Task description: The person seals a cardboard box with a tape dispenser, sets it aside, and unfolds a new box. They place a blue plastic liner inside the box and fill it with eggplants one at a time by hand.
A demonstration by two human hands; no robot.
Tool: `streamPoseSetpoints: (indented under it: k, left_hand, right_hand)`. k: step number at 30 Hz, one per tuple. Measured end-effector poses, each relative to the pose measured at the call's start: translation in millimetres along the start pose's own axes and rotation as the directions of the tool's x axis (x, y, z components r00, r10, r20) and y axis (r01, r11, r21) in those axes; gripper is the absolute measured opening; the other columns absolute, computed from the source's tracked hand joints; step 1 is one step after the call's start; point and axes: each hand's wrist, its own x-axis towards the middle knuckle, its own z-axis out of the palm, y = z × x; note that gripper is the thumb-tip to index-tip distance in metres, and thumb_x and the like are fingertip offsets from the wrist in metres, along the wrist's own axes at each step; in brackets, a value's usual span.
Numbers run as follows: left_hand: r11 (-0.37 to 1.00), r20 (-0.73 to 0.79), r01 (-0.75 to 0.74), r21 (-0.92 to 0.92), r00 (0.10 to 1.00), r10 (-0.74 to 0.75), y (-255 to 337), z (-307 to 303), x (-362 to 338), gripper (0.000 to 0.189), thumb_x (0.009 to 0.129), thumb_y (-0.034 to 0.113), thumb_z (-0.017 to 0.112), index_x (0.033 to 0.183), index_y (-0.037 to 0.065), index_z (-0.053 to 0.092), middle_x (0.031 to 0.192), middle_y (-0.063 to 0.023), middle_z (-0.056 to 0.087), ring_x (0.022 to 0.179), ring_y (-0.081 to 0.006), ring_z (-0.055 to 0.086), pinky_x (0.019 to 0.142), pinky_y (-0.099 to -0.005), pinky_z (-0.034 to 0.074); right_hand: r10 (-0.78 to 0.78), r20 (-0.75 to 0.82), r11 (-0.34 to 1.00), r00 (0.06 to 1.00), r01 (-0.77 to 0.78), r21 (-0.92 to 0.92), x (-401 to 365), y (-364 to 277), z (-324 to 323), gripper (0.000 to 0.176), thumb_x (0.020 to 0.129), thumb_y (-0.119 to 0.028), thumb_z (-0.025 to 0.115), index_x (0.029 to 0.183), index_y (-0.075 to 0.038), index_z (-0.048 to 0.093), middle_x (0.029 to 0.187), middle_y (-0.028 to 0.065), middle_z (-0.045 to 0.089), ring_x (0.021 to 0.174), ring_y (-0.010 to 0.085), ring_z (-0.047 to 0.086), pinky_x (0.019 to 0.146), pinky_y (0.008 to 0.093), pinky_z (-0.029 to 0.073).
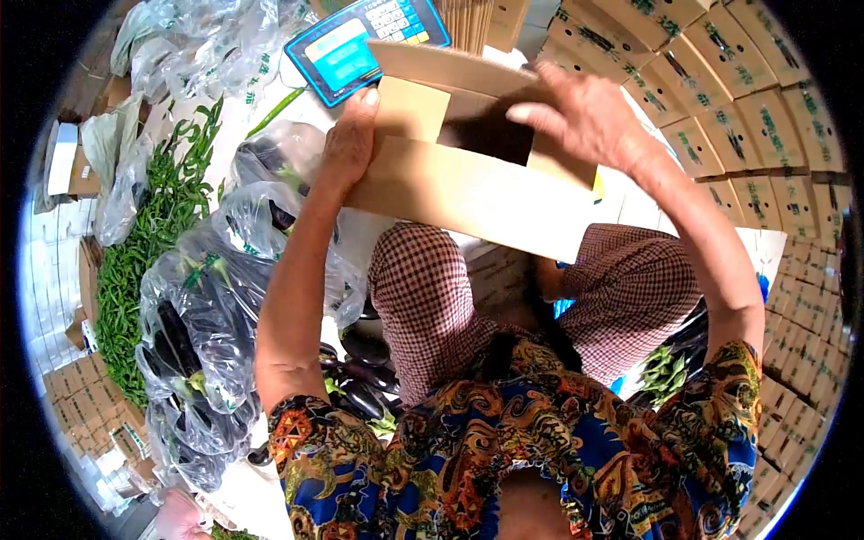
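An open cardboard box [477, 191] is held in front of my knees, its flaps raised and its inside partly in shadow. My left hand [352, 135] grips the left end, with the thumb up along the edge. At the far right corner is my right hand [589, 112]; its fingers bend over the rim and its thumb points across the opening. Just behind the box sits a blue weighing scale [337, 61] with a keypad. Clear plastic bags of eggplants [202, 346] lie to the left of my left forearm.
A long heap of green peppers [135, 288] lies at the far left, below crumpled clear bags [202, 45]. Stacked printed cartons [729, 117] wall the right side. Loose eggplants [364, 382] lie beside my left knee, and flattened cardboard [461, 25] stands behind the scale.
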Motion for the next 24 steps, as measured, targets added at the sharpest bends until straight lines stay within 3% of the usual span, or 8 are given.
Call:
streamPoseSetpoints:
  k: [3, 4, 5, 7, 11, 17, 18, 24]
  left_hand:
    - [0.869, 0.053, 0.227, -0.440, 0.972, -0.228, 20, 0, -4, 0.060, 0.096, 0.049, 0.029, 0.132, 0.003, 0.044, 0.117, -0.0188, 0.059, 0.106, -0.0297, 0.056, 0.091, -0.0369, 0.043]
    - [0.722, 0.120, 0.361, -0.590, 0.923, -0.365, 35, -4, -7, 0.062, 0.097, 0.050, 0.029, 0.134, 0.001, 0.042, 0.116, -0.0164, 0.060, 0.105, -0.0257, 0.057, 0.091, -0.0348, 0.043]
    - [0.759, 0.065, 0.335, -0.558, 0.930, -0.363, 29, -4, -9, 0.065, 0.096, 0.051, 0.030, 0.135, 0.000, 0.040, 0.115, -0.0151, 0.060, 0.104, -0.0233, 0.057, 0.091, -0.0339, 0.043]
    - [0.831, -0.053, 0.278, -0.482, 0.938, -0.344, 29, -7, -10, 0.071, 0.096, 0.054, 0.030, 0.138, -0.002, 0.035, 0.111, -0.0125, 0.062, 0.101, -0.0186, 0.056, 0.090, -0.0320, 0.043]
    - [0.704, 0.041, 0.397, -0.589, 0.884, -0.465, 63, -8, -22, 0.080, 0.093, 0.061, 0.032, 0.143, -0.002, 0.029, 0.127, -0.0159, 0.053, 0.112, -0.0206, 0.052, 0.100, -0.0300, 0.035]
    - [0.884, 0.166, 0.144, -0.445, 0.983, -0.077, 50, -9, 26, 0.054, 0.101, 0.041, 0.029, 0.140, 0.006, 0.037, 0.138, -0.0139, 0.044, 0.124, -0.0200, 0.042, 0.105, -0.0331, 0.031]
    - [0.991, 0.131, -0.028, -0.134, 0.990, 0.046, 50, -2, 30, 0.046, 0.101, 0.035, 0.030, 0.133, 0.004, 0.043, 0.126, -0.0115, 0.051, 0.117, -0.0191, 0.045, 0.103, -0.0325, 0.032]
    - [0.991, 0.089, -0.033, -0.128, 0.995, 0.045, 48, 5, 22, 0.030, 0.098, 0.028, 0.039, 0.111, 0.004, 0.052, 0.104, -0.0091, 0.055, 0.101, -0.0195, 0.050, 0.093, -0.0314, 0.038]
  right_hand:
    - [0.011, 0.168, 1.000, 0.986, -0.010, -0.009, -12, -26, 0, 0.076, 0.085, -0.070, 0.037, 0.115, -0.001, 0.048, 0.088, 0.0229, 0.064, 0.078, 0.0364, 0.065, 0.068, 0.0450, 0.053]
    - [-0.101, 0.094, 0.993, 0.990, 0.096, 0.064, -20, -24, 21, 0.085, 0.084, -0.072, 0.036, 0.128, 0.001, 0.042, 0.119, 0.0289, 0.054, 0.108, 0.0393, 0.056, 0.087, 0.0475, 0.047]
    - [-0.186, 0.002, 0.977, 0.983, 0.185, -0.110, -35, -31, 52, 0.093, 0.084, -0.073, 0.033, 0.140, 0.001, 0.031, 0.143, 0.0283, 0.030, 0.133, 0.0414, 0.031, 0.103, 0.0502, 0.032]
    - [-0.175, 0.050, 0.982, 0.983, 0.178, -0.063, -42, -35, 62, 0.096, 0.084, -0.074, 0.030, 0.145, 0.000, 0.021, 0.150, 0.0260, 0.017, 0.140, 0.0396, 0.014, 0.108, 0.0515, 0.021]
    - [-0.209, 0.021, 0.974, 0.978, 0.210, -0.086, -42, -31, 67, 0.095, 0.085, -0.074, 0.029, 0.145, -0.001, 0.022, 0.150, 0.0257, 0.017, 0.140, 0.0383, 0.017, 0.107, 0.0500, 0.022]
    - [-0.233, 0.018, 0.970, 0.972, 0.234, -0.071, -41, -30, 66, 0.093, 0.085, -0.073, 0.032, 0.145, -0.003, 0.024, 0.150, 0.0236, 0.019, 0.139, 0.0378, 0.019, 0.106, 0.0498, 0.023]
    - [-0.234, 0.021, 0.969, 0.972, 0.235, -0.075, -40, -29, 64, 0.092, 0.085, -0.072, 0.032, 0.145, -0.003, 0.025, 0.150, 0.0232, 0.020, 0.139, 0.0378, 0.020, 0.106, 0.0498, 0.023]
    - [-0.249, 0.001, 0.968, 0.968, 0.249, -0.012, -41, -23, 64, 0.085, 0.087, -0.068, 0.037, 0.142, -0.004, 0.031, 0.148, 0.0222, 0.025, 0.137, 0.0384, 0.024, 0.104, 0.0510, 0.026]
